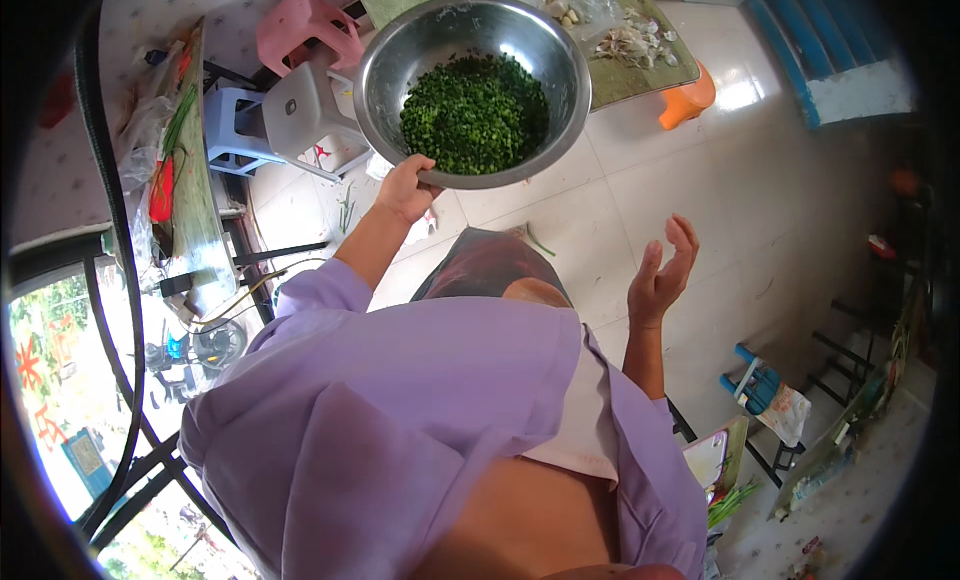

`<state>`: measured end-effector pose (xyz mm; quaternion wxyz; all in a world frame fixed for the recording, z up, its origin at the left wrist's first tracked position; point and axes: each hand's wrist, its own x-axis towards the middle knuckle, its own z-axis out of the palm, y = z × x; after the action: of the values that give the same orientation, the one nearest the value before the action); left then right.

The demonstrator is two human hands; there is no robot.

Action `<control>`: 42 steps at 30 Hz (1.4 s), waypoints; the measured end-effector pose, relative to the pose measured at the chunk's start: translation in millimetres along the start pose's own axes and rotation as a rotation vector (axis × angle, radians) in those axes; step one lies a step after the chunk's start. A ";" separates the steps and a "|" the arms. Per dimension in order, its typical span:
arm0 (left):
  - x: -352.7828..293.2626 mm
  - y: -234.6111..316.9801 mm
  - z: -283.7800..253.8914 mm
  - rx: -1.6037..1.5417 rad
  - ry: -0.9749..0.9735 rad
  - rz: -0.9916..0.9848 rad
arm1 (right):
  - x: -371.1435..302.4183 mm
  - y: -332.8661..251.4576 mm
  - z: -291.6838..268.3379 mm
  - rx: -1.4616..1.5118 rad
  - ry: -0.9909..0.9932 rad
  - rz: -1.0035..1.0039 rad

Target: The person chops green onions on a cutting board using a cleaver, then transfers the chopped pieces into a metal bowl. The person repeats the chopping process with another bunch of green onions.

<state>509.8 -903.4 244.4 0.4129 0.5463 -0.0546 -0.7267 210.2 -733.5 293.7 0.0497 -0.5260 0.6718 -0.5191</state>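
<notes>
Shiny metal bowl (smooth), glossy floor tiles, plastic stools.

left hand fingers hidden under steel bowl, table cut off

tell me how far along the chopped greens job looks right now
Done: the steel bowl already holds a heap of finely chopped greens, so a good batch is cut. In hand: the left hand grips the bowl's rim and holds it up off the floor; the right hand is open and empty. Left: garlic pieces lie on the green table, and long green stalks lie uncut on the left bench.
</notes>
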 end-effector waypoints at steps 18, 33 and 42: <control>-19.8 -109.4 127.2 0.754 -0.270 -0.271 | -46.8 110.1 -111.8 -0.240 0.262 0.456; -35.7 -426.4 505.2 1.625 -1.135 -0.054 | -26.7 323.7 -366.0 0.057 0.486 0.777; 29.1 -532.2 715.6 2.666 -1.259 0.549 | 63.1 507.7 -576.5 -0.023 0.564 0.859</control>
<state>-380.0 -840.9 224.4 -0.3451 0.0905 -0.9210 -0.1566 -503.6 -456.3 206.2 0.0694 -0.0424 0.8203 -0.5661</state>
